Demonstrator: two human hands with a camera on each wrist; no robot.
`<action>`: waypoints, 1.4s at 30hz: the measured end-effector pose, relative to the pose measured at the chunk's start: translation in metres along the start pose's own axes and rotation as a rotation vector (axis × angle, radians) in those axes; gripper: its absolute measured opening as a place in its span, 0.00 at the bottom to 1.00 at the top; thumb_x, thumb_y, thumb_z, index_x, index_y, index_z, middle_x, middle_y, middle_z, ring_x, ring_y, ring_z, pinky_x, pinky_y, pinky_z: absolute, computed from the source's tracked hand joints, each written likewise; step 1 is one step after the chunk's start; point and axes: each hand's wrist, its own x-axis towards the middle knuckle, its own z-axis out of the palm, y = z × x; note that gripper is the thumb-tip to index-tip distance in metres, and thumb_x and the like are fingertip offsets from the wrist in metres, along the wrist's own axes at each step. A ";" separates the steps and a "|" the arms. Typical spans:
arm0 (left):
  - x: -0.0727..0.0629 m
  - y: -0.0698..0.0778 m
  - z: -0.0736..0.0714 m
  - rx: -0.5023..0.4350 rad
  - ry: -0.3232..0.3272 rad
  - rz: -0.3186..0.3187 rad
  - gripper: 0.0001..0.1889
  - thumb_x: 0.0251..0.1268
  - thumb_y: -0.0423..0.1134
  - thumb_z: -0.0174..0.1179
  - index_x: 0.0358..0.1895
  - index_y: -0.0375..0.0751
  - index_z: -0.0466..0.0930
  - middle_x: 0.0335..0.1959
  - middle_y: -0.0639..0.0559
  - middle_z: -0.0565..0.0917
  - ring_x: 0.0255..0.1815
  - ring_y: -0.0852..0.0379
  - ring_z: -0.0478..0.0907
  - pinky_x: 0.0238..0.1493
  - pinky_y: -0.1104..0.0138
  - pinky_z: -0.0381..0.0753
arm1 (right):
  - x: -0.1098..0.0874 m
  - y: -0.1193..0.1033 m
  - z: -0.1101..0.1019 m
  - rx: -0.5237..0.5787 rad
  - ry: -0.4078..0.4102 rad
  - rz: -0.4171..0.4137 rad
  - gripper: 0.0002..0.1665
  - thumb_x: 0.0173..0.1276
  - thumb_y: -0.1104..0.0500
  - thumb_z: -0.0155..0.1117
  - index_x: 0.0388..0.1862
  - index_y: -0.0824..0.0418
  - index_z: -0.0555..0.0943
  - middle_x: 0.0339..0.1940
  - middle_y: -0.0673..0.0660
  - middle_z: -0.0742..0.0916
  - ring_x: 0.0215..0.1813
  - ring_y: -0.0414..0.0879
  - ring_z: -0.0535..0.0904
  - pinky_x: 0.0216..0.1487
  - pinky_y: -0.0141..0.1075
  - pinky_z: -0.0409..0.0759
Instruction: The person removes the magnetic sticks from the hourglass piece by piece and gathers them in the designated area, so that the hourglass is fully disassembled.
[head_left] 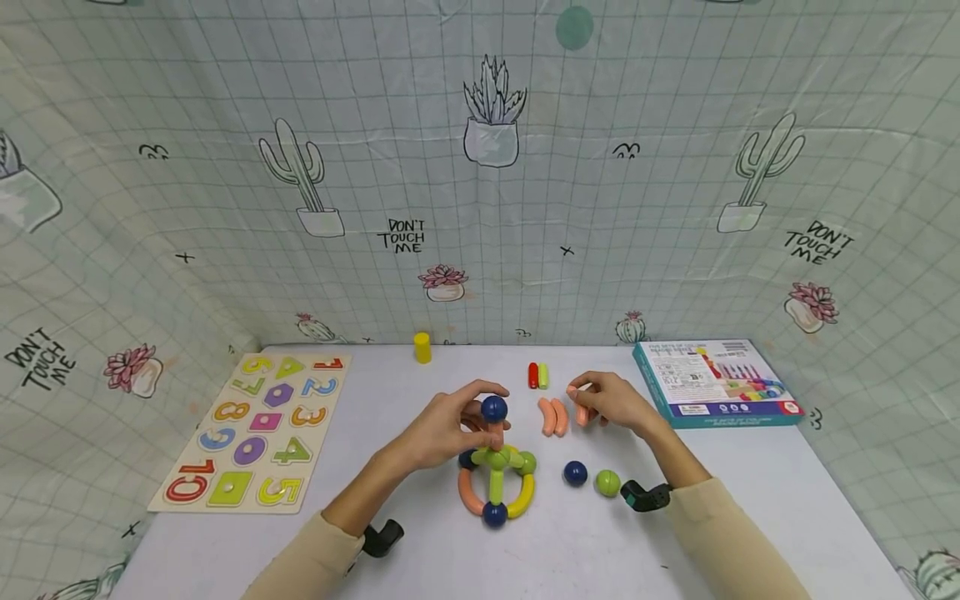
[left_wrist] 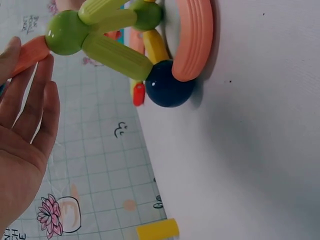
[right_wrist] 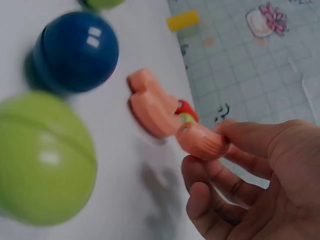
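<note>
My left hand [head_left: 438,429] grips a short salmon-coloured stick [left_wrist: 33,54] that stands on the top green ball [left_wrist: 67,32] of a ball-and-stick frame. A dark blue ball [head_left: 494,408] caps that stick. Below, green straight sticks [head_left: 497,486] slope down to a base ring of balls with a salmon curved stick [left_wrist: 194,37] and a yellow curved stick [head_left: 522,497]. Between thumb and fingers, my right hand [head_left: 615,402] pinches another salmon curved stick [right_wrist: 202,141], held just above the table. Two like salmon curved sticks [head_left: 553,417] lie to its left.
Nearer me, a loose blue ball [head_left: 575,473] and a green ball [head_left: 608,482] sit right of the frame. Farther back lie a red stick [head_left: 533,375], a green stick [head_left: 543,376] and a yellow cylinder [head_left: 422,347]. A number puzzle board [head_left: 268,475] flanks the left, a printed box [head_left: 682,383] the right.
</note>
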 end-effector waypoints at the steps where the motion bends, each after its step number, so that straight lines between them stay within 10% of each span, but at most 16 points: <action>1: 0.000 0.000 0.001 -0.001 -0.006 -0.010 0.29 0.62 0.37 0.70 0.66 0.51 0.70 0.44 0.55 0.90 0.43 0.60 0.86 0.47 0.70 0.83 | 0.001 0.004 0.000 -0.005 -0.005 0.019 0.21 0.77 0.53 0.59 0.61 0.64 0.79 0.35 0.57 0.84 0.28 0.50 0.79 0.29 0.41 0.79; 33: -0.002 -0.008 0.010 0.138 -0.017 -0.028 0.12 0.60 0.41 0.73 0.46 0.48 0.86 0.38 0.63 0.88 0.41 0.67 0.82 0.45 0.70 0.81 | 0.008 0.015 0.011 0.003 0.009 0.105 0.17 0.72 0.58 0.65 0.56 0.66 0.81 0.31 0.58 0.84 0.24 0.45 0.80 0.27 0.37 0.82; 42: -0.004 -0.013 0.009 -0.001 -0.028 -0.007 0.15 0.58 0.37 0.74 0.48 0.39 0.86 0.48 0.47 0.89 0.44 0.56 0.85 0.46 0.64 0.84 | 0.009 0.017 0.015 0.023 0.008 0.101 0.18 0.72 0.59 0.65 0.57 0.66 0.80 0.32 0.58 0.84 0.26 0.44 0.81 0.30 0.37 0.84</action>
